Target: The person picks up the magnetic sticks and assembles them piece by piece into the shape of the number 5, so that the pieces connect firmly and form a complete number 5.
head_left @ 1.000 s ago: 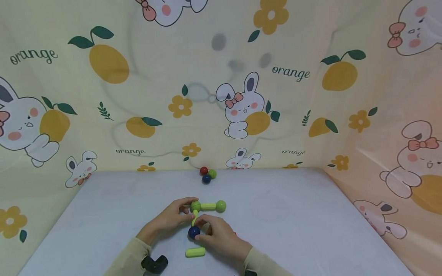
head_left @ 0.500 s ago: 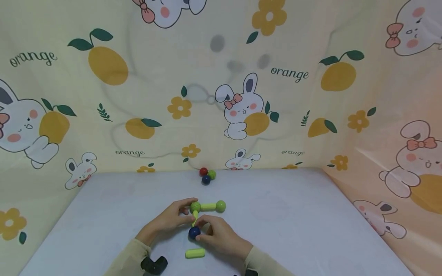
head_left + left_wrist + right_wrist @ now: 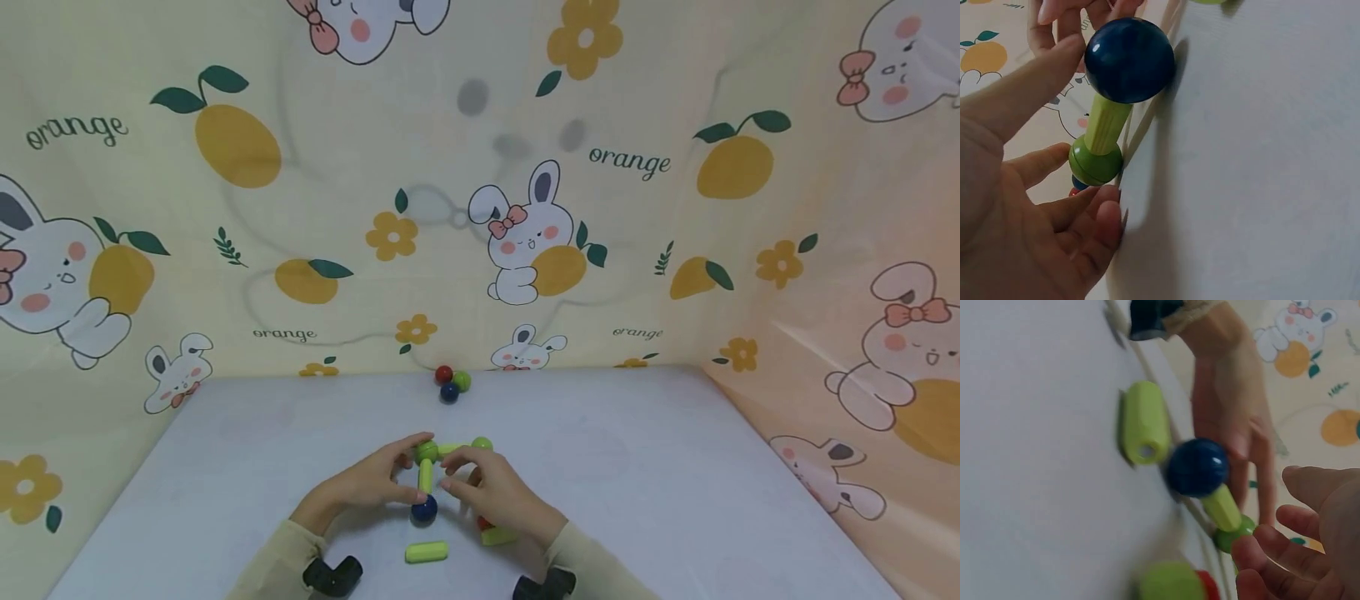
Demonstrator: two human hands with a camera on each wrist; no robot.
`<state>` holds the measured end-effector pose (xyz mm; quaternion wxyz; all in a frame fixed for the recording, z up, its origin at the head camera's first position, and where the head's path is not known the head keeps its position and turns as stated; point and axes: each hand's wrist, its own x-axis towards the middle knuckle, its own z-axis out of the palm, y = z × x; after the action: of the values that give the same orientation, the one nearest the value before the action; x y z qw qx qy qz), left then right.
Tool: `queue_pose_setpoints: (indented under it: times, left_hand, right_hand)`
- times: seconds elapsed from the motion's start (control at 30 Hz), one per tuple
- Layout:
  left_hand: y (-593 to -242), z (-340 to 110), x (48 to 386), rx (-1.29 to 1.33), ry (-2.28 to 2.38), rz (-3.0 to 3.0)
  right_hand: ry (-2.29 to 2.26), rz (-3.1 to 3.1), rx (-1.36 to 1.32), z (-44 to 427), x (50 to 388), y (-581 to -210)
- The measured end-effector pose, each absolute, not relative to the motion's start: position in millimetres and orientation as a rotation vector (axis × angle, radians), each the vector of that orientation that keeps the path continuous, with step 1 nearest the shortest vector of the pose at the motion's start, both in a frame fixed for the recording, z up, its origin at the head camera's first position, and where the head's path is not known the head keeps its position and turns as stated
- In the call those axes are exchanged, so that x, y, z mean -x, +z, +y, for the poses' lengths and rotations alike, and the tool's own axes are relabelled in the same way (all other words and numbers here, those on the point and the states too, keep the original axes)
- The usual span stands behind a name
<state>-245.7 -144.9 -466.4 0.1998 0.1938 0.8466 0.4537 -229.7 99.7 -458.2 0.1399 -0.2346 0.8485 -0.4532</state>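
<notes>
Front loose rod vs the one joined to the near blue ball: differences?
Front rod lies loose on the table; joined rod links the near blue ball and a green ball. In the head view, front rod runs sideways, joined rod points away from the person. Front rod shows a bare end; joined rod's ends meet balls. Both are yellow-green.

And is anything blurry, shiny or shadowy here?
Right wrist view: the green piece at the bottom edge is blurred. Left wrist view: the blue ball carries a small bright highlight, and a shadow streaks the table. Head view: soft grey shadows mark the patterned backdrop.
</notes>
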Motion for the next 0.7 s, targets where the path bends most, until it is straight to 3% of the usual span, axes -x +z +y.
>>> queue_pose_setpoints:
  times: [0.37, 0.7]
  left_hand:
    - [-462, -138, 238, -0.630, 1.161, 2.394]
    - [-464, -136, 237, -0.557, 1.207, 2.402]
  right_hand:
    - [-1.379, 2.584, 0.659, 121, 247, -449]
    - [-1.385, 2.538, 0.591, 141, 258, -443]
